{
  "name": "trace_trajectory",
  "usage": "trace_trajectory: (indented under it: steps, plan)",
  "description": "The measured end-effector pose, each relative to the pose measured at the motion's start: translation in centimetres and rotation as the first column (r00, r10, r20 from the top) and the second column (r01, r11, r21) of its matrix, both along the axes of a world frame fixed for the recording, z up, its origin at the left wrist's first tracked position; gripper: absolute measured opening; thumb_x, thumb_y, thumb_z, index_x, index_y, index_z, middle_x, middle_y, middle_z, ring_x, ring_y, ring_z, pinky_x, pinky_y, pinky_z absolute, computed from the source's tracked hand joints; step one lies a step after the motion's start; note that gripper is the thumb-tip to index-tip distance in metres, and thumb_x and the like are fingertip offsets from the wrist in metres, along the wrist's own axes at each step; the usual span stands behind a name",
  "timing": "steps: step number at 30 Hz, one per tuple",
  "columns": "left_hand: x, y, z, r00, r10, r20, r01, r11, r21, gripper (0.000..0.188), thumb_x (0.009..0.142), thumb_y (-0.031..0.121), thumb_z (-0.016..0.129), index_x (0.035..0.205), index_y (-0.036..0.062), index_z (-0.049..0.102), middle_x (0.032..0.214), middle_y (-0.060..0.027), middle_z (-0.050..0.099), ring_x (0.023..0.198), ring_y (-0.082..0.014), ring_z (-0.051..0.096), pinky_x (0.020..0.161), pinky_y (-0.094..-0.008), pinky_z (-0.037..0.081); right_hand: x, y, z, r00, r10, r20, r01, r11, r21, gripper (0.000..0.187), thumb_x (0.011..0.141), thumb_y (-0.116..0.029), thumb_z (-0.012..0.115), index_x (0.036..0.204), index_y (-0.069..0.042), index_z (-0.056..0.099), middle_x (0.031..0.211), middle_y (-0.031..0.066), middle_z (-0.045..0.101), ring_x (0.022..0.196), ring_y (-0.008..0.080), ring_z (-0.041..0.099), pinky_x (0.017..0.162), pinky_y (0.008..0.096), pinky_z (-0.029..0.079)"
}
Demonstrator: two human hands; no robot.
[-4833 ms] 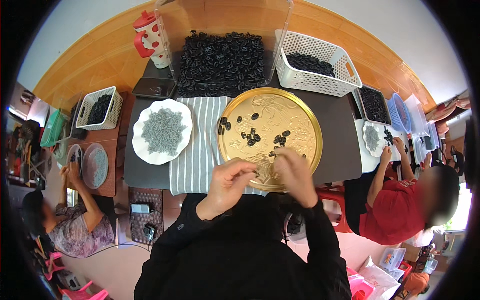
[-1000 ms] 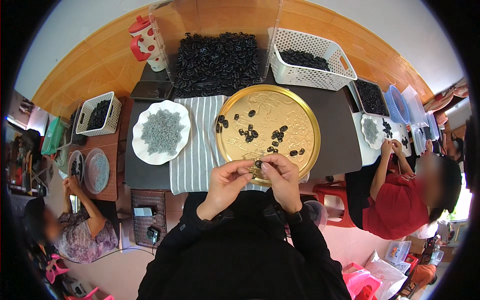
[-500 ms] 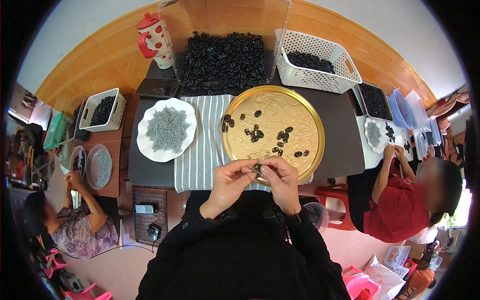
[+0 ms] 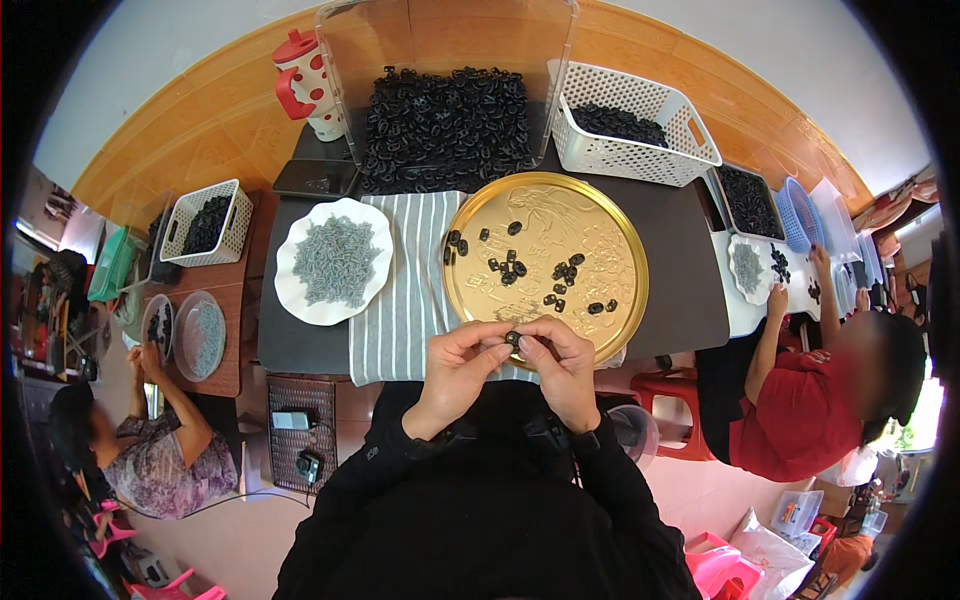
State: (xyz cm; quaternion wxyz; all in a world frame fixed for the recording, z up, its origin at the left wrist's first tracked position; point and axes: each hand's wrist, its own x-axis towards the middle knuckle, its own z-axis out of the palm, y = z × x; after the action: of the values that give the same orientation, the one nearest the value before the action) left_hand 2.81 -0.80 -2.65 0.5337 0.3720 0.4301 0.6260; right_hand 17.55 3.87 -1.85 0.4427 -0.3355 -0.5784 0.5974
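Between the fingertips of my left hand (image 4: 461, 374) and my right hand (image 4: 559, 366) is a small black oval plastic part (image 4: 513, 339). Both hands pinch it, close together over the near rim of a round gold tray (image 4: 545, 200). Several loose black parts (image 4: 514, 269) lie scattered on the tray, some in small clusters. Left of the tray, a striped grey and white cloth (image 4: 405, 290) lies under its edge. Beyond that, a white scalloped plate (image 4: 291, 296) holds a heap of small grey pieces (image 4: 337, 258) too small to make out.
A clear bin holds a pile of black parts (image 4: 447, 125) at the back, beside a white perforated basket (image 4: 640, 155). A red-lidded tumbler (image 4: 314, 90) and a dark phone-like slab (image 4: 314, 178) stand back left. People work at side tables, one in a red top (image 4: 805, 400).
The black part has turned between my fingertips and now shows its rounded face; my hands stay in nearly the same place. The person on the right has reached one arm out toward the blue basket.
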Motion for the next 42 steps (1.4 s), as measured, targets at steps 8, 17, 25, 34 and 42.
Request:
trace_trajectory:
  steps: [8, 17, 25, 34, 42]
  plan:
    - [-0.2, 0.0, -0.4, 0.998, -0.036, 0.047, 0.033, 0.998, 0.047, 0.026, 0.085, -0.007, 0.06, 0.11, -0.0007, 0.065, 0.094, -0.007, 0.064, 0.075, -0.0086, 0.058, 0.065, -0.0199, 0.049, 0.1, -0.3, -0.2, 0.998, 0.03, -0.047, -0.026, 0.996, 0.087, 0.026, 0.081, 0.008, 0.063, 0.105, 0.001, 0.062, 0.086, 0.0043, 0.058, 0.079, 0.011, 0.057, 0.069, 0.0228, 0.046]
    - [-0.6, 0.0, 0.0, 0.99, -0.103, 0.096, 0.1, 0.994, 0.033, 0.025, 0.084, -0.006, 0.062, 0.108, 0.0, 0.066, 0.091, -0.0075, 0.065, 0.077, -0.0095, 0.06, 0.061, -0.0193, 0.05, 0.2, -0.8, -0.2, 1.0, -0.031, -0.003, 0.031, 0.96, 0.277, 0.037, 0.076, 0.011, 0.065, 0.111, 0.0, 0.061, 0.089, 0.009, 0.06, 0.079, 0.0144, 0.058, 0.067, 0.0234, 0.046]
    - [-0.2, -0.1, -0.1, 0.983, -0.109, 0.147, 0.099, 0.992, 0.073, 0.022, 0.083, -0.006, 0.063, 0.105, -0.0014, 0.067, 0.088, -0.0078, 0.065, 0.076, -0.0103, 0.06, 0.06, -0.0196, 0.05, 0.4, -1.3, -0.2, 0.998, -0.06, 0.02, 0.049, 0.939, 0.341, 0.037, 0.077, 0.012, 0.064, 0.113, 0.0, 0.061, 0.092, 0.0111, 0.06, 0.077, 0.0146, 0.059, 0.066, 0.0225, 0.047]
    - [0.1, -0.2, -0.1, 0.994, -0.069, 0.083, 0.06, 0.992, 0.107, 0.022, 0.084, -0.006, 0.062, 0.105, -0.0014, 0.066, 0.089, -0.0077, 0.064, 0.074, -0.0097, 0.059, 0.059, -0.0194, 0.049, 0.2, -1.3, -0.1, 0.995, -0.101, 0.027, 0.084, 0.93, 0.359, 0.032, 0.077, 0.013, 0.063, 0.108, 0.003, 0.062, 0.091, 0.0099, 0.06, 0.076, 0.0126, 0.056, 0.067, 0.0216, 0.044]
    - [0.6, -0.2, 0.0, 0.998, -0.036, 0.061, 0.029, 0.994, 0.108, 0.025, 0.084, -0.006, 0.062, 0.108, -0.0006, 0.066, 0.089, -0.0066, 0.064, 0.071, -0.008, 0.057, 0.059, -0.0183, 0.047, 0.2, -1.3, -0.4, 0.993, -0.111, 0.026, 0.095, 0.932, 0.351, 0.033, 0.078, 0.011, 0.063, 0.11, 0.003, 0.06, 0.092, 0.012, 0.061, 0.076, 0.0158, 0.059, 0.067, 0.0238, 0.047]
